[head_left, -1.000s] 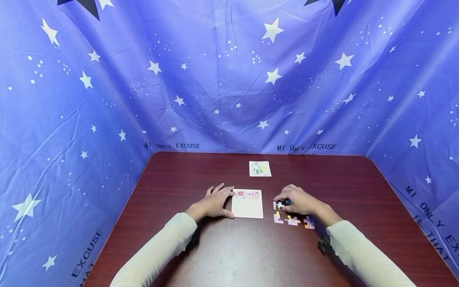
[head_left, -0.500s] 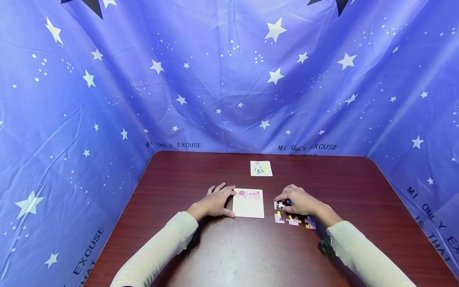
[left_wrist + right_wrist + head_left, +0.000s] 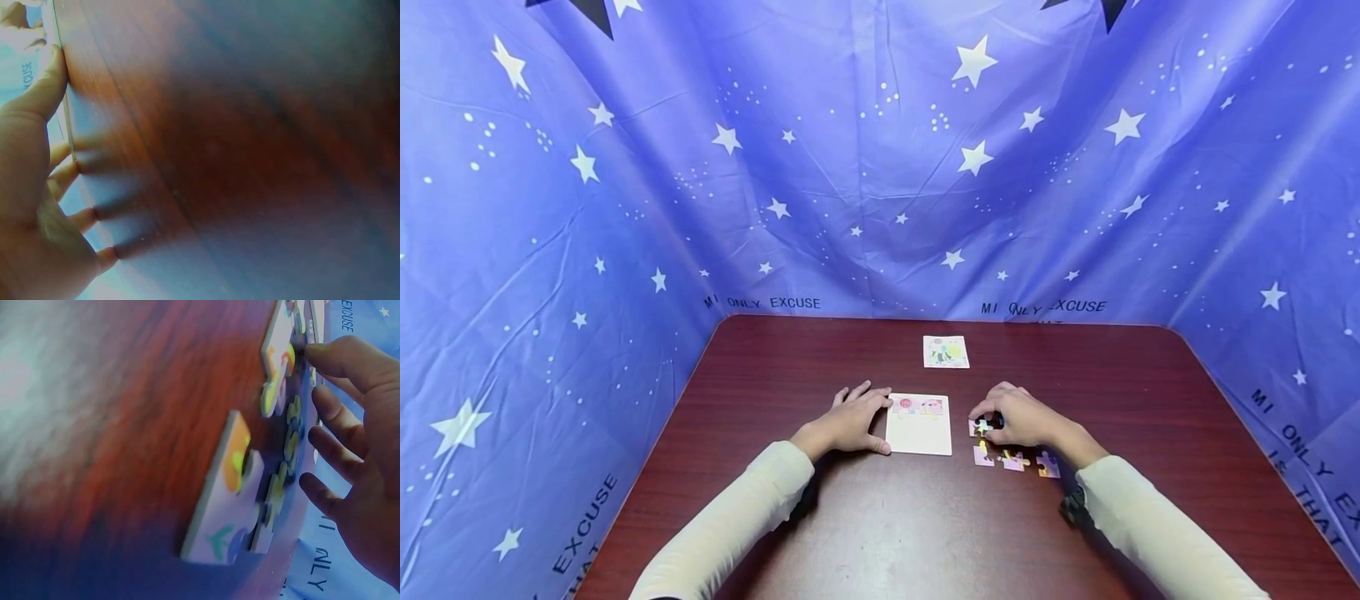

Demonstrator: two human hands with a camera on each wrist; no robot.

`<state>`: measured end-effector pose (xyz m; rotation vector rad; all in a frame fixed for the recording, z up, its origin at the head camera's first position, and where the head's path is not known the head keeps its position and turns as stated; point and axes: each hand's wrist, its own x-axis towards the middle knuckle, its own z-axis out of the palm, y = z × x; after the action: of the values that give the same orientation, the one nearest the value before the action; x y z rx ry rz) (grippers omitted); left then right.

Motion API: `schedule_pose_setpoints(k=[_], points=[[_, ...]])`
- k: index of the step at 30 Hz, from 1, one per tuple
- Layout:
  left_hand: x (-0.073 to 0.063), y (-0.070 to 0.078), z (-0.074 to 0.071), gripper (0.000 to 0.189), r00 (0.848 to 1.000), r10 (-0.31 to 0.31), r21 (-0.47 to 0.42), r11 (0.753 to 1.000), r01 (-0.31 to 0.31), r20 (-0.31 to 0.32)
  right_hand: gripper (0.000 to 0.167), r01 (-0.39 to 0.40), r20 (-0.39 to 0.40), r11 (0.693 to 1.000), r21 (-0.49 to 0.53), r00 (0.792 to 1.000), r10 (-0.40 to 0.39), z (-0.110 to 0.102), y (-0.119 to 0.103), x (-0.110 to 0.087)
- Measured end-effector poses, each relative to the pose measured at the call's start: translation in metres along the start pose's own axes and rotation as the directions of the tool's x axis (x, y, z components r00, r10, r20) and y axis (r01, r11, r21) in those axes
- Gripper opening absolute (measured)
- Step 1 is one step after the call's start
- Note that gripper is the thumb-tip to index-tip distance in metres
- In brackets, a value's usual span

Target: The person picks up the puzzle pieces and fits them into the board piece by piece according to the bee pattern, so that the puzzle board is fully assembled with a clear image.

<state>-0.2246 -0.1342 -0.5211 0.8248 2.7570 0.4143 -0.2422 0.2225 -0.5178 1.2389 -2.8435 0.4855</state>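
A square white puzzle board (image 3: 919, 437) lies on the table, with a strip of pink picture pieces along its far edge. My left hand (image 3: 842, 425) rests against the board's left edge, its fingers spread at the far corner and its thumb at the near one. To the right, my right hand (image 3: 1022, 418) pinches a jigsaw piece (image 3: 977, 427) between thumb and forefinger, low over the table. Several more jigsaw pieces (image 3: 983, 455) lie just in front of this hand. In the right wrist view, a lilac and orange piece (image 3: 219, 519) lies nearest; the pinched piece is mostly hidden there.
Behind the board lies a small picture card (image 3: 946, 352) with a bee-like drawing. The dark red wooden table (image 3: 880, 525) meets a blue star-patterned curtain (image 3: 865, 167) at the back and both sides.
My right hand has shifted slightly left, and the jigsaw piece at its fingertips has shifted with it. The left hand and the board stay in place.
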Motion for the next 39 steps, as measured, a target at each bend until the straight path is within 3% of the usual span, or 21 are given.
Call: schedule_pose_setpoints(k=[8, 31, 39], points=[[0.000, 0.001, 0.000, 0.087, 1.000, -0.006, -0.003, 1.000, 0.006, 0.007, 0.033, 0.056, -0.061, 0.998, 0.016, 0.997, -0.055, 0.003, -0.007, 0.014], [0.000, -0.002, -0.001, 0.085, 1.000, -0.004, -0.001, 1.000, 0.004, -0.003, 0.035, 0.042, -0.034, 0.993, 0.110, 0.999, -0.039, 0.020, -0.051, 0.073], [0.000, 0.001, -0.002, 0.085, 1.000, -0.001, -0.016, 1.000, 0.001, -0.001, 0.035, 0.036, -0.016, 0.996, 0.077, 0.999, -0.035, 0.028, -0.064, 0.087]])
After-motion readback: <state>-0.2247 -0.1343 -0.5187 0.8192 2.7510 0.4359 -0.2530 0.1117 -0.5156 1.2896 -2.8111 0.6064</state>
